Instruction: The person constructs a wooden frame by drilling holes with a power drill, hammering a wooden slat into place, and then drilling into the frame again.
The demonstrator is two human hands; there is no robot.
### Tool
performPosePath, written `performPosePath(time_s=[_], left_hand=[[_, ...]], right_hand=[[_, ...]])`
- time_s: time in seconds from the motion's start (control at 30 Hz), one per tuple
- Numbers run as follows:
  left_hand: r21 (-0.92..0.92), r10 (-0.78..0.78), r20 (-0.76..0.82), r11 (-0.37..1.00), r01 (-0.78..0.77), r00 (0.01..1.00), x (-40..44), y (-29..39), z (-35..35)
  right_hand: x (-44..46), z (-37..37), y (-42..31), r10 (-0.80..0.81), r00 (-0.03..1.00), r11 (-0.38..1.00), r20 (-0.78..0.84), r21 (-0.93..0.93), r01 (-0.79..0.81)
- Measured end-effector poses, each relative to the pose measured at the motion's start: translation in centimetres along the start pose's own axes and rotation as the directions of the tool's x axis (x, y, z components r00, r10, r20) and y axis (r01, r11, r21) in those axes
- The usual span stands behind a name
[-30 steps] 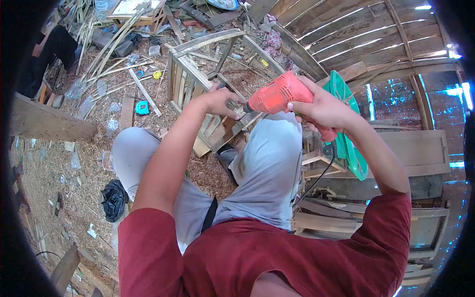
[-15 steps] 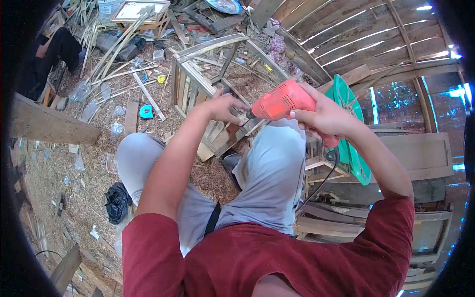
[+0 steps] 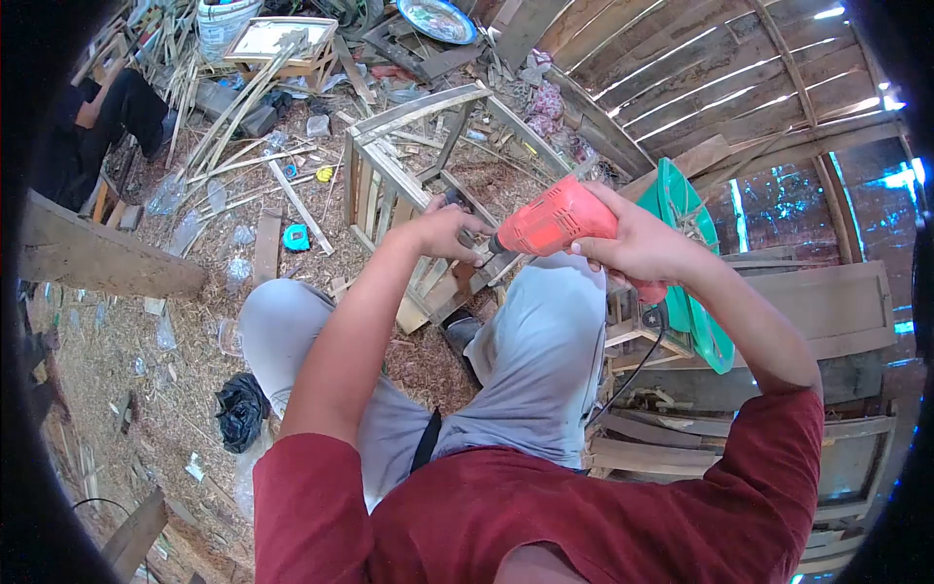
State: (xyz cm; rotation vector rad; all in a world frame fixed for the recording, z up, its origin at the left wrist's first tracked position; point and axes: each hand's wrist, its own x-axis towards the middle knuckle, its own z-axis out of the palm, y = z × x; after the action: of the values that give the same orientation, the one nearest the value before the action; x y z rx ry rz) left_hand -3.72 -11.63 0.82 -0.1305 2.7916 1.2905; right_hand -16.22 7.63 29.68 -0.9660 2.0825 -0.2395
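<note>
My right hand [image 3: 630, 241] is wrapped around the handle of a red power drill [image 3: 556, 220], which points left and slightly down. The drill's dark chuck is close to the fingertips of my left hand [image 3: 449, 232]. That hand is curled over a rail of an open wooden frame [image 3: 416, 109], thumb and forefinger on either side of the spot at the drill's tip. A small dark thing [image 3: 452, 198] shows just behind my left hand; its kind is unclear. The frame stands tilted between my knees, with slats along its left side. The exact contact of the bit is hidden.
A green plastic tray [image 3: 693, 282] stands at the right, with a black cord [image 3: 632, 375] below. A turquoise tape measure [image 3: 296, 237], wood strips and shavings litter the floor. A black bag [image 3: 241, 413] lies at the left. Another person's dark-clothed leg [image 3: 131, 107] shows upper left.
The view has shifted slightly, so the whole scene sits a little lower and further right. Both hands and the drill keep nearly the same position against the frame.
</note>
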Motion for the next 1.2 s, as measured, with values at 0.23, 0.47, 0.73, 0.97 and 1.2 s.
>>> performPosePath(time_s=[0.23,0.47,0.73,0.97,1.2], left_hand=[[0.004,0.027,-0.023,1.000,-0.027,0.999,0.4,-0.7,0.5],[-0.023,-0.012,-0.014,1.000,0.011,1.000,0.1,0.0,0.2],[-0.037,-0.025,-0.006,0.999,0.025,1.000,-0.1,0.5,0.0],[-0.036,-0.033,0.013,0.999,0.033,0.999,0.1,0.4,-0.1],[-0.027,-0.033,0.023,0.999,0.033,0.999,0.1,0.6,-0.2]], right_hand=[[0.5,-0.2,0.5,0.013,1.000,1.000,0.001,-0.028,-0.013],[0.3,-0.1,-0.2,0.017,1.000,0.998,0.010,-0.055,-0.017],[0.5,0.1,-0.1,0.034,0.999,0.992,0.005,-0.121,-0.033],[0.4,0.2,-0.4,0.030,0.999,0.995,-0.011,-0.100,-0.031],[0.6,0.1,-0.6,0.028,1.000,0.996,-0.005,-0.083,-0.029]])
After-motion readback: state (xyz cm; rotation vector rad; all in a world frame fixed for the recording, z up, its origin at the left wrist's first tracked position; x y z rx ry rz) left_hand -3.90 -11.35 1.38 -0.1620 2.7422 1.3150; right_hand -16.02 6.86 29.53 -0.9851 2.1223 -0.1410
